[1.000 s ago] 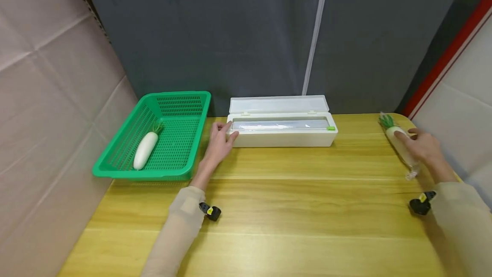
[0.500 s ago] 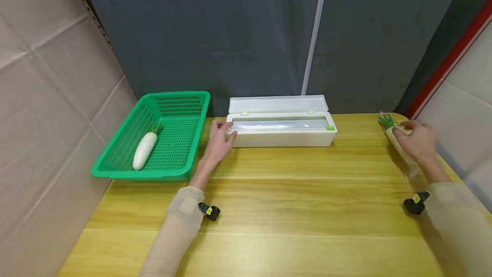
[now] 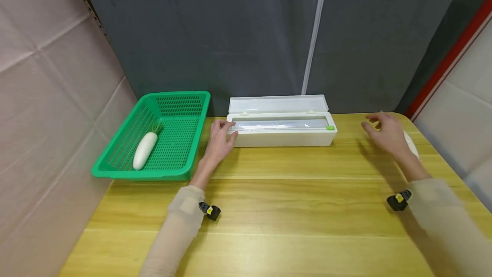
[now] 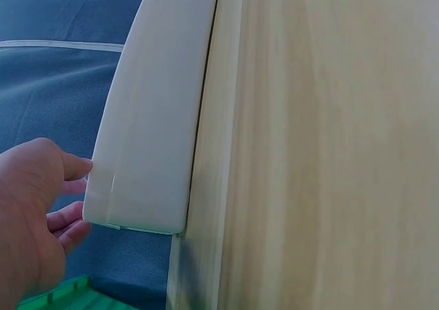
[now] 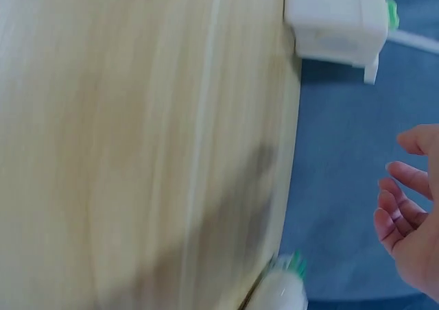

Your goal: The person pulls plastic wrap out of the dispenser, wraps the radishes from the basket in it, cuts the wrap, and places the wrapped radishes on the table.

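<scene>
At the back middle of the table stands a white cling film box (image 3: 282, 140), its lid raised and a roll of film (image 3: 280, 124) showing inside. My left hand (image 3: 219, 142) pinches its front left corner, thumb and fingertips right at the top rim; in the left wrist view the thumb tip meets the upper edge of the front face. My right hand (image 3: 386, 134) is in the air at the right, fingers loosely bent, holding nothing. Partly hidden behind it lies a wrapped white radish (image 3: 411, 145), whose green top shows in the right wrist view.
A green plastic basket (image 3: 188, 168) at the back left holds another white radish (image 3: 145, 151) with a green stem. A small green slider (image 3: 330, 128) sits on the box's right end. A dark curtain (image 3: 211, 33) hangs close behind the wooden table (image 3: 292, 213).
My right hand has let go of the wrapped radish, left it at the table's right edge, and moved left toward the box. The left hand has stayed at the box's corner.
</scene>
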### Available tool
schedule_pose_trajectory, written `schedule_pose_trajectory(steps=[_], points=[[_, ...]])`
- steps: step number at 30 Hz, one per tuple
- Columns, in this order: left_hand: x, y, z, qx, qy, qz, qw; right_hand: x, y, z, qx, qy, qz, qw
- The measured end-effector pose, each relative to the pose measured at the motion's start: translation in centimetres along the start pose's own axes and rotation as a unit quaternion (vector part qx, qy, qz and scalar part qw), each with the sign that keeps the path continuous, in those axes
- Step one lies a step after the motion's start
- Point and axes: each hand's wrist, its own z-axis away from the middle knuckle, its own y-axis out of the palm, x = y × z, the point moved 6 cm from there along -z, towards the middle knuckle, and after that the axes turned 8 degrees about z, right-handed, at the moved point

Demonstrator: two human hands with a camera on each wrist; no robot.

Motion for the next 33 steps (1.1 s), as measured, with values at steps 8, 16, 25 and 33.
schedule_pose_trajectory(steps=[8,16,25,33], points=[[-0.1,0.2,-0.2,0.007,0.013,-0.003,0.9999,3.9,1.6,-0.8,0.029,-0.019,-0.021,0.999],[-0.3,0.4,-0.6,0.009,0.037,-0.015,0.9992,6.8,3.2,-1.5,0.032,-0.063,-0.027,0.997],[-0.9,0.4,-0.8,0.007,0.085,-0.032,0.9958,9.2,4.4,-1.7,-0.001,-0.133,-0.037,0.990],[-0.7,0.3,-0.8,0.013,0.099,-0.036,0.9944,9.1,4.8,-1.6,-0.001,-0.146,-0.033,0.989]])
